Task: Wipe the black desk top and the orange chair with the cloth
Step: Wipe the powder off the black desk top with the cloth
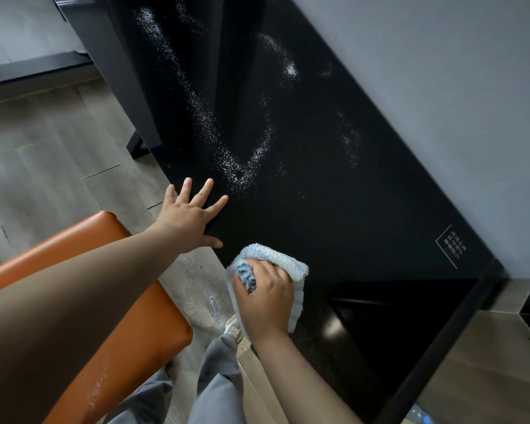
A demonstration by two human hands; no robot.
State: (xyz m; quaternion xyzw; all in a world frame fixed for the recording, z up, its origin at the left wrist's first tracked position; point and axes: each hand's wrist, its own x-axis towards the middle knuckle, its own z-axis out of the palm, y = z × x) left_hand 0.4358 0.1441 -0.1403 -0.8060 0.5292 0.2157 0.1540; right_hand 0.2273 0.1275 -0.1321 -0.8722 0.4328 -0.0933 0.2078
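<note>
The light blue cloth (276, 258) lies bunched on the black table (334, 185) at its near edge. Its thick folded front runs left to right just ahead of the knuckles, and the rest trails back under the palm toward the wrist. The right hand (265, 301) comes in from below, palm down, its fingers (273, 272) curled tight into the fabric. The left hand (190, 215) reaches over the orange chair (129, 341) and lies flat on the table edge, fingers straight and spread and holding nothing, with white powder (236, 166) scattered just beyond their tips.
</note>
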